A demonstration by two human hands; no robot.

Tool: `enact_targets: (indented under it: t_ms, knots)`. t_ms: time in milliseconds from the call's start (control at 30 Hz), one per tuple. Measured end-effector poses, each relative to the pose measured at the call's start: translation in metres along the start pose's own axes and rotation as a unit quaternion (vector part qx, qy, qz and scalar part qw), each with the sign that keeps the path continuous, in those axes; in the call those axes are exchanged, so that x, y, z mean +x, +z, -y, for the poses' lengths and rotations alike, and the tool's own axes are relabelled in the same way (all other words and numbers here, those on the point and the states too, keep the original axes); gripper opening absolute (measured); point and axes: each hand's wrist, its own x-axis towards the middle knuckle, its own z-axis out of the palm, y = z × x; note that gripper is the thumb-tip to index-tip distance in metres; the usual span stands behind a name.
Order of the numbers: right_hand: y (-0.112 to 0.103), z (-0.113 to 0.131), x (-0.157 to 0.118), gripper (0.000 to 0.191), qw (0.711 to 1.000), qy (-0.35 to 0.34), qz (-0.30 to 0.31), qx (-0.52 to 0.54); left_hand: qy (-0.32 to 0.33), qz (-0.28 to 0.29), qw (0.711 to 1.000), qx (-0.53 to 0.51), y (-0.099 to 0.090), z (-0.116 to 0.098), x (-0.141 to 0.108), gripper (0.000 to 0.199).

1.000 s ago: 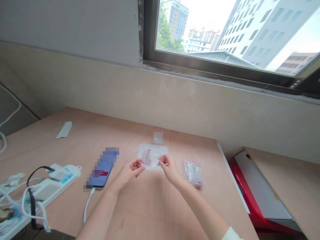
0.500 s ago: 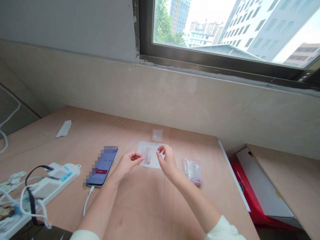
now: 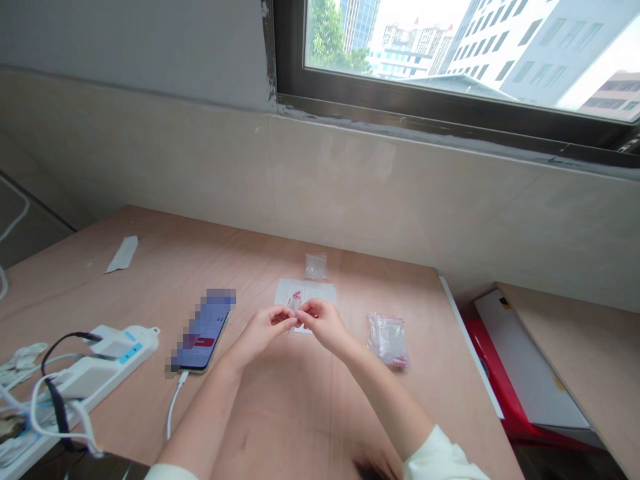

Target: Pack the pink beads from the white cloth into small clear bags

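**Left hand and right hand pinch a small pink-and-clear piece above a white sheet on a wooden counter**

The fingers of both hands are pressed together at the middle of the frame, closing on the piece. They hide most of it, so its shape is hard to make out: only a pink top and a thin, clear lower end show.

At the far left, a white power strip lies in a tangle of white cables and is cut off by the lower left edge. A pale paper strip lies on the smooth, light plywood toward the upper left. Right of the power strip, a phone lies with its screen pixelated and unreadable, a white charging cable running from its lower end. Beyond the hands, a small clear bag lies just above the sheet, which may be paper or film. To the right, a crinkled zip bag holds small pink bits. A cream sleeve covers the right wrist, and a dark blur at the bottom edge cannot be made out. At the far right, a red object sits below the counter's edge, partly behind a white board. A window fills the top of the frame.
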Motion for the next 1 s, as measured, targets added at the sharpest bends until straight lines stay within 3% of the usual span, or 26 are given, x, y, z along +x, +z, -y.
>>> enact_targets:
  t_ms: [133,567,800,933,1000]
  knots:
    - [0.001,0.001,0.000,0.009,1.000,0.001,-0.026,-0.009,-0.007,0.007,1.000,-0.011,-0.001,0.001,0.001,0.019]
    - [0.002,0.000,0.008,0.010,1.000,-0.001,-0.012,-0.023,-0.006,-0.012,1.000,-0.004,-0.006,0.010,0.010,0.022]
    - [0.001,0.004,0.012,0.011,0.991,0.004,-0.074,-0.110,0.010,-0.131,0.988,0.084,-0.017,0.015,0.017,0.018]
    - [0.010,0.008,0.009,0.011,0.993,-0.020,-0.045,-0.110,0.046,-0.079,0.984,0.156,-0.018,0.010,0.010,0.013]
    - [0.015,0.009,0.007,0.012,0.994,-0.028,-0.018,-0.106,0.073,-0.064,0.980,0.171,-0.018,0.009,0.008,0.024]
